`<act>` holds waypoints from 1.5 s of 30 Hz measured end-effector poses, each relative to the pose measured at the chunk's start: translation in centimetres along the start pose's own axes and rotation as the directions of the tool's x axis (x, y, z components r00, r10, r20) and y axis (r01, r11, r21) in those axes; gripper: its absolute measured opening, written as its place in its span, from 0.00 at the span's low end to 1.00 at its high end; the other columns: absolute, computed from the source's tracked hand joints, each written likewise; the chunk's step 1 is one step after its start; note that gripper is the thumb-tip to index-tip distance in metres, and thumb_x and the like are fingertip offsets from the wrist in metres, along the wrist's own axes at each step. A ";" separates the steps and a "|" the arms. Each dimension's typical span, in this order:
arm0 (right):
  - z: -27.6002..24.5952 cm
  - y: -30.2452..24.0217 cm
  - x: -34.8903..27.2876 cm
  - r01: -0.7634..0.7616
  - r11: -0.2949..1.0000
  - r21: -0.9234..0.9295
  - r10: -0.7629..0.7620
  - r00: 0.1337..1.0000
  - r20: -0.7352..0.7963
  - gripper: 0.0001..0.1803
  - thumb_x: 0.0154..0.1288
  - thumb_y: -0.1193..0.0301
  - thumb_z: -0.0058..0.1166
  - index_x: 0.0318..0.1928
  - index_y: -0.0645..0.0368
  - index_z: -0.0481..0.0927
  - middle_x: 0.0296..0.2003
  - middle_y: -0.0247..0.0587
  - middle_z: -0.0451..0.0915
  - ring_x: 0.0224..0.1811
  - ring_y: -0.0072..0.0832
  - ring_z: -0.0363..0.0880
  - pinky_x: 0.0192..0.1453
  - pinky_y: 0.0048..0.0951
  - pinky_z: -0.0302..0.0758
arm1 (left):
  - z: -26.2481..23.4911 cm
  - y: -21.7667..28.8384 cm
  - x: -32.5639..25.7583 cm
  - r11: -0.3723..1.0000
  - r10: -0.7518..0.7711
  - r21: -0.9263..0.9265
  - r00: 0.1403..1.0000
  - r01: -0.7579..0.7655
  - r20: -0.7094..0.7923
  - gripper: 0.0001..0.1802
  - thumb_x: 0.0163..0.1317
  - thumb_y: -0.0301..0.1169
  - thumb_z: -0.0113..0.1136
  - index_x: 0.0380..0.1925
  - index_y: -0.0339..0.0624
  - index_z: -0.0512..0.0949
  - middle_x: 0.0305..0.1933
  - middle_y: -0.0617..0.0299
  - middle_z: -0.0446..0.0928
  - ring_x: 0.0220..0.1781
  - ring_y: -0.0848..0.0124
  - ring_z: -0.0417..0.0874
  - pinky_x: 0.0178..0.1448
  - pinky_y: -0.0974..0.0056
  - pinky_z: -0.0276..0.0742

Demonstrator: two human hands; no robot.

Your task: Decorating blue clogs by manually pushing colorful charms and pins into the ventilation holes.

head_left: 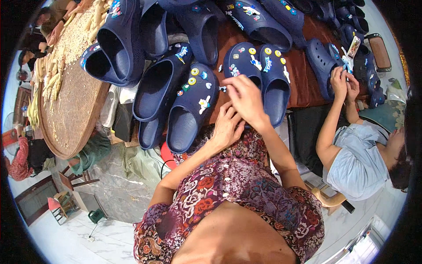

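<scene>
My right hand point(247, 99) is raised over the brown table point(303, 70), and its fingertips pinch a small charm point(223, 89) beside a navy clog point(192, 105) dotted with coloured charms. A pair of decorated navy clogs point(259, 66) lies just beyond that hand. My left hand point(226, 126) is curled at the table's near edge, under the right hand; what it holds is hidden. My lap in a flowered dress point(233, 180) fills the lower middle.
Several more navy clogs point(132, 44) are piled across the table's far side. A person in a light blue shirt point(358, 163) sits at the right, both hands point(343, 83) on a clog. A round woven tray point(70, 110) with corn cobs stands at the left.
</scene>
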State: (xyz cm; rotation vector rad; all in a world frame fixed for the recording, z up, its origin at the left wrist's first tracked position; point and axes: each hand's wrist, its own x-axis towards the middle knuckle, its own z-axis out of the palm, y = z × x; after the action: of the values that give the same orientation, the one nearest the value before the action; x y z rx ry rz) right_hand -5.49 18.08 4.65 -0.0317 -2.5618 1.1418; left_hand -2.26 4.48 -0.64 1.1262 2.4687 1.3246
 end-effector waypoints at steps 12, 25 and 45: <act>-5.8 6.4 2.9 -0.072 0.887 -0.456 0.013 0.991 -0.131 0.14 0.65 0.61 0.59 0.44 0.57 0.82 0.38 0.45 0.81 0.44 0.44 0.79 0.48 0.45 0.72 | -1.7 -1.5 6.6 0.992 -0.121 -0.077 0.937 0.101 -0.328 0.21 0.62 0.23 0.58 0.56 0.38 0.74 0.51 0.46 0.76 0.49 0.55 0.79 0.53 0.57 0.76; -4.2 6.6 3.8 -0.117 0.845 -0.521 0.168 0.984 0.051 0.25 0.60 0.48 0.62 0.37 0.61 0.82 0.36 0.49 0.85 0.41 0.48 0.79 0.43 0.48 0.68 | -0.6 -4.5 9.3 0.968 -0.246 -0.030 0.907 0.251 -0.343 0.27 0.64 0.38 0.64 0.56 0.32 0.72 0.48 0.42 0.74 0.45 0.50 0.79 0.51 0.52 0.76; -3.4 7.3 2.8 -0.002 0.790 -0.613 -0.022 0.999 -0.032 0.09 0.64 0.66 0.58 0.34 0.60 0.78 0.30 0.46 0.81 0.38 0.44 0.78 0.41 0.44 0.69 | -3.0 -3.1 11.1 0.879 -0.476 -0.039 0.872 0.475 -0.114 0.30 0.66 0.50 0.57 0.44 0.28 0.67 0.40 0.29 0.79 0.45 0.34 0.81 0.51 0.42 0.75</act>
State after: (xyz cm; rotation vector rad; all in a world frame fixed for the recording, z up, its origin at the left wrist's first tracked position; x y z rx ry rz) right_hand -7.88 25.88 2.28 -0.1916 -2.7752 0.2463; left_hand -13.22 8.75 1.31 0.3886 2.5798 1.2725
